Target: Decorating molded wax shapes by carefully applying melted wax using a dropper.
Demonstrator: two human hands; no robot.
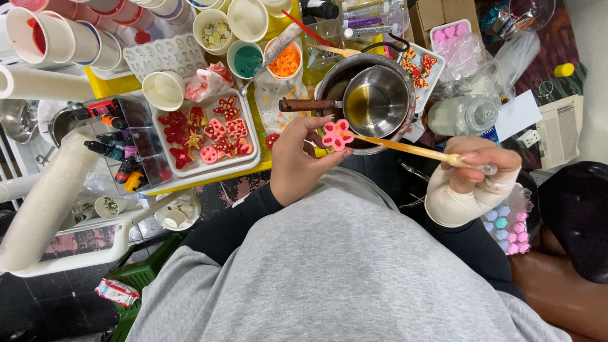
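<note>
Between thumb and fingertips of the left hand (296, 161) sits a pink flower-shaped piece (337, 134), pinched at its lower edge, fingers clamped tight on it, just above the person's lap. Touching that flower from 3 o'clock is the tip of a thin yellow-stained stick (405, 148), w/ its far end gripped by the right hand (476, 170); those fingers are curled shut round the stick, and a cream bandage wraps the wrist & palm. At 12 o'clock from the flower, v. close, stands a steel pot (365, 95) w/ a smaller steel pan (379, 100) nested inside, yellowish liquid in it, brown wooden handle (307, 105) pointing to 9 o'clock. At 9 o'clock from the left hand lies a white tray (248, 149) of red, pink & yellow moulded shapes, and further that way a rack of small dropper bottles (114, 152). At 11–12 o'clock, beyond the tray, are white cups: one w/ orange bits (285, 61), one w/ green (246, 60), one w/ pale chunks (216, 33), plus a white mould sheet (166, 56). Stacks of paper cups (69, 38) fill the 10 o'clock corner. At 1 o'clock from the right hand lies a clear glass jar (465, 115) on its side; at 5 o'clock, just beside the wrist, a bag of pastel hexagon pieces (510, 225). Grey sweatshirt (342, 266) w/ black sleeves fills the 6 o'clock area.
</note>
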